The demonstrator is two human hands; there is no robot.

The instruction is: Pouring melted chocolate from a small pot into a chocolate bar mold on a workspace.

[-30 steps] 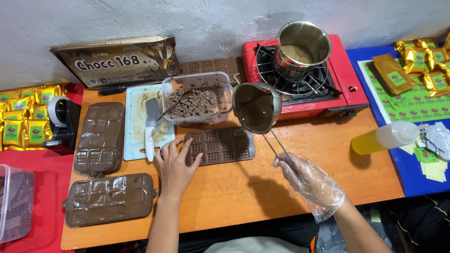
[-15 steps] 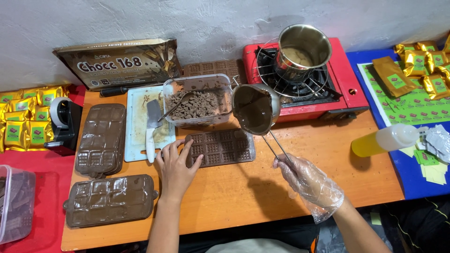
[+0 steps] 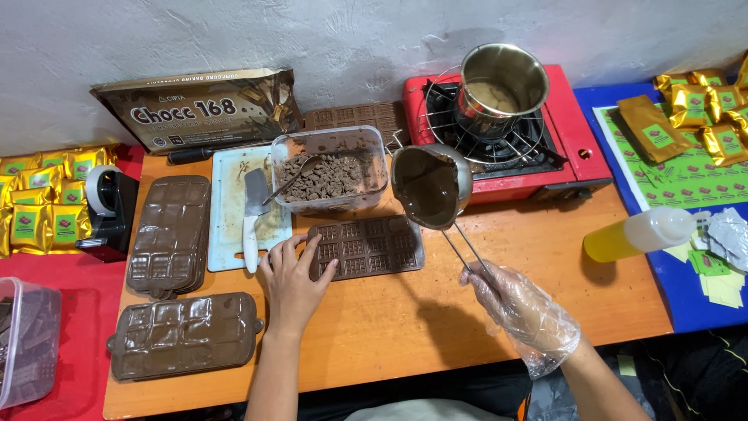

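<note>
A clear plastic tub of chocolate pieces point(image 3: 331, 175) and red gas stove point(image 3: 576, 148) stand behind the brown rectangular chocolate mould point(image 3: 366, 248) on the wooden table point(image 3: 405, 327). The bare left hand point(image 3: 292, 281) lies flat, fingers spread, its grip released, against the mould's left edge. The gloved right hand point(image 3: 518, 308) grasps the wire handle of a small steel melting pot point(image 3: 428, 185), tilted above the mould's right end.

We worked at a small home chocolate-making station. A red portable gas stove point(image 3: 545, 132) with a steel pot point(image 3: 502, 86) stood at the far right of the wooden table point(image 3: 405, 327). Brown chocolate moulds point(image 3: 183, 335) lay at the left, and gold-wrapped packets point(image 3: 701, 105) with green labels sat on both sides.
</note>
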